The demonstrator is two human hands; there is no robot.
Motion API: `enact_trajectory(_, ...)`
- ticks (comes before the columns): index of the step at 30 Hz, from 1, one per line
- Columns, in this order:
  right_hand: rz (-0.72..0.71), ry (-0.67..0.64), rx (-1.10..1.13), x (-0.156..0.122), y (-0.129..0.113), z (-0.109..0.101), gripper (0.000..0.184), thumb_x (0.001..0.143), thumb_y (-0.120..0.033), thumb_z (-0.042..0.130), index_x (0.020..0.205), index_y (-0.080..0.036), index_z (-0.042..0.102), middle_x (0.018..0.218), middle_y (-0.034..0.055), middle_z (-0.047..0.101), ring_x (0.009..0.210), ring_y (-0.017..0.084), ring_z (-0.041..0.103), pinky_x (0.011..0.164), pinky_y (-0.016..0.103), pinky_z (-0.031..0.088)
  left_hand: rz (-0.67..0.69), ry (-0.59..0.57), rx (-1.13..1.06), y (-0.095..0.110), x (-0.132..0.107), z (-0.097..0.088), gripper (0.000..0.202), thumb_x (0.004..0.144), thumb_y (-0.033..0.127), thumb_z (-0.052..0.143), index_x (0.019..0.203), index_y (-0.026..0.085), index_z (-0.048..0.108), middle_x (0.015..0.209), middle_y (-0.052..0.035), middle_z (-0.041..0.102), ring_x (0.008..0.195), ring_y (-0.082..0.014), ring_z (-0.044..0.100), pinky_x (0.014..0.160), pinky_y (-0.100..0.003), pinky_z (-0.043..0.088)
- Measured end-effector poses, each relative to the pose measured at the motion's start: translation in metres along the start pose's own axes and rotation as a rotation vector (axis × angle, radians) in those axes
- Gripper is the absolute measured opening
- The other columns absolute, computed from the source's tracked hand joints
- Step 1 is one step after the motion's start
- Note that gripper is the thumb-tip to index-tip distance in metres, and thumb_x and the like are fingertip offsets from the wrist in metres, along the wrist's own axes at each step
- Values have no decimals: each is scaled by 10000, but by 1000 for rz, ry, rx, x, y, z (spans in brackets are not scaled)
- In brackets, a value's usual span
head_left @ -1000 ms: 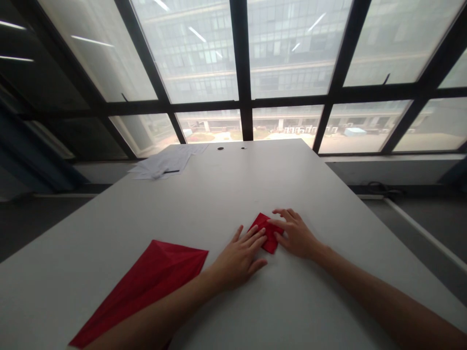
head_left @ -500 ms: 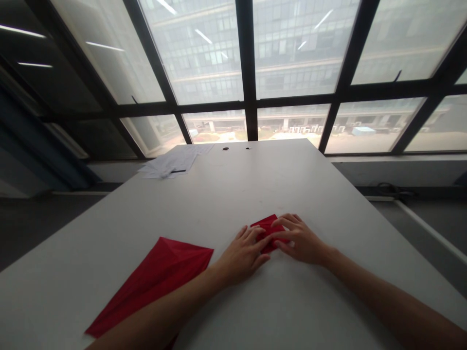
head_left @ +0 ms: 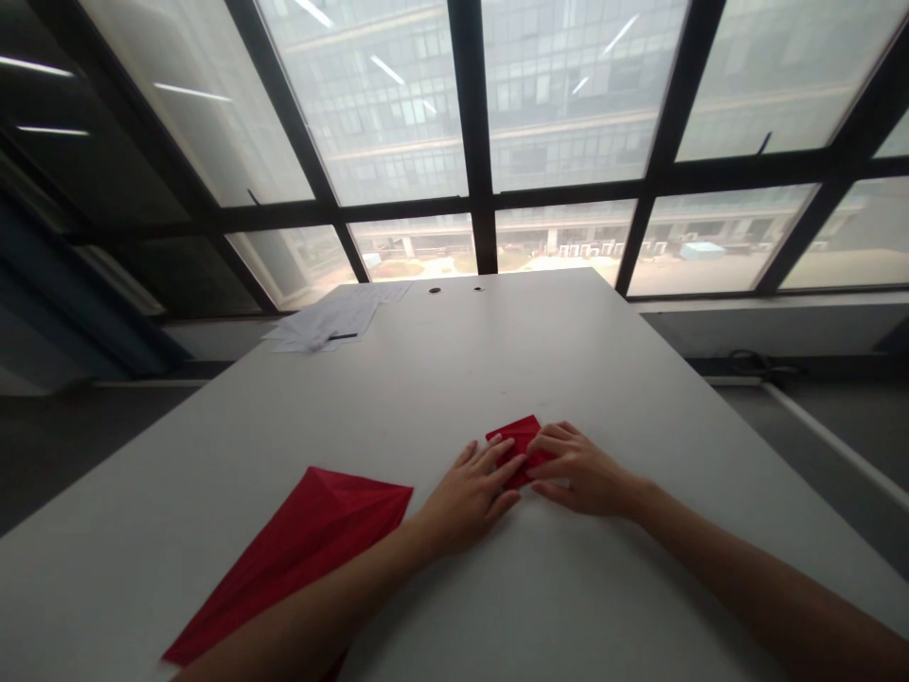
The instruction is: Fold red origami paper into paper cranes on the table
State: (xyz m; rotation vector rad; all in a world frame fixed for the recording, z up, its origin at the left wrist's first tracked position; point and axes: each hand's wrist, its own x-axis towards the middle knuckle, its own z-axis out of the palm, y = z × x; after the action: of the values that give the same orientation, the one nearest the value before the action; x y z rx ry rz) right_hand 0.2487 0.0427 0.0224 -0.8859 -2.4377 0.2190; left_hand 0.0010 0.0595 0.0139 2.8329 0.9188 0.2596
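Observation:
A small folded piece of red paper (head_left: 521, 428) lies on the white table, partly covered by my hands. My left hand (head_left: 472, 497) rests on its left and near side, fingers spread and pressed flat. At the right side of the paper, my right hand (head_left: 586, 471) has bent fingers touching it, and the thumb stands apart from them near the tabletop. The fingertips of both hands nearly meet. A larger red folded sheet (head_left: 305, 530), kite-shaped with creases, lies to the left, its near part hidden under my left forearm.
The white table (head_left: 440, 379) stretches away toward large dark-framed windows (head_left: 483, 199). White papers (head_left: 323, 317) with a dark, thin strip (head_left: 343, 336) lie at the far left. Two small holes pierce the far end. Beyond the right edge, a dark cable (head_left: 767, 365) is near the floor.
My right hand's index finger has drawn back from my left fingertips and curled at the paper's right side. My left hand stays on the paper. The view has shifted slightly.

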Motion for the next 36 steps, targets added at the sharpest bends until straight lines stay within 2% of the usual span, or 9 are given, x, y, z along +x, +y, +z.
enact_trajectory(4,2,-24,33,0,3,1,112,895,-223,627,891,-248,736,1024,40,689,1019,196,580,968,381,408,-1,2,-9,-1,0,1,523,1025,485,337,1522,322,302,1577,-49,339,1479,-227,246,1205,-483,190)
enact_trajectory(9,12,-29,52,-2,3,-1,172,890,-270,651,1042,-269,729,1040,56,674,1017,209,579,970,394,420,8,-7,-18,-1,0,0,529,1026,486,333,1526,319,288,1584,-53,326,1481,-232,241,1206,-498,178)
enact_trajectory(15,35,7,175,-2,3,-2,130,915,-256,622,927,-248,751,973,50,679,982,194,586,939,364,454,-7,-18,-16,-2,1,2,529,1023,494,335,1520,313,307,1577,-60,338,1482,-241,239,1200,-514,190)
enact_trajectory(19,48,2,144,-2,4,-2,167,905,-267,640,1035,-265,745,1002,56,683,1006,209,579,965,392,444,1,-8,-14,-3,0,2,534,1020,494,349,1522,319,301,1579,-58,335,1482,-240,241,1199,-507,195)
enact_trajectory(25,27,-37,146,1,4,-2,141,886,-288,669,990,-272,762,1065,57,689,1083,220,576,1011,400,419,1,-8,46,-2,0,5,538,1027,502,310,1532,323,270,1608,-60,262,1501,-241,173,1196,-501,193)
enact_trajectory(28,39,-48,152,1,4,-2,127,899,-280,656,961,-274,766,1108,44,692,1094,210,585,1040,402,384,-70,4,94,-5,-1,10,611,1008,559,302,1544,270,255,1611,-99,237,1505,-279,140,1185,-529,207)
enact_trajectory(31,60,-74,148,1,5,-2,126,906,-265,646,920,-277,771,1079,27,704,1053,196,604,1031,389,373,-204,38,144,-14,0,16,695,987,609,293,1534,180,291,1605,-148,233,1500,-327,126,1176,-554,219)
enact_trajectory(34,77,-84,146,1,5,-3,144,916,-268,631,938,-285,772,1077,26,703,1032,193,609,1013,380,377,-320,87,177,-24,1,18,657,1000,579,277,1499,161,367,1596,-165,254,1492,-352,153,1157,-583,242)
enact_trajectory(36,83,-86,145,1,4,-3,150,920,-272,624,944,-281,772,1076,31,700,1022,192,609,1005,377,380,-350,137,184,-25,2,15,636,1010,537,294,1485,123,377,1585,-184,275,1486,-350,185,1154,-575,262)
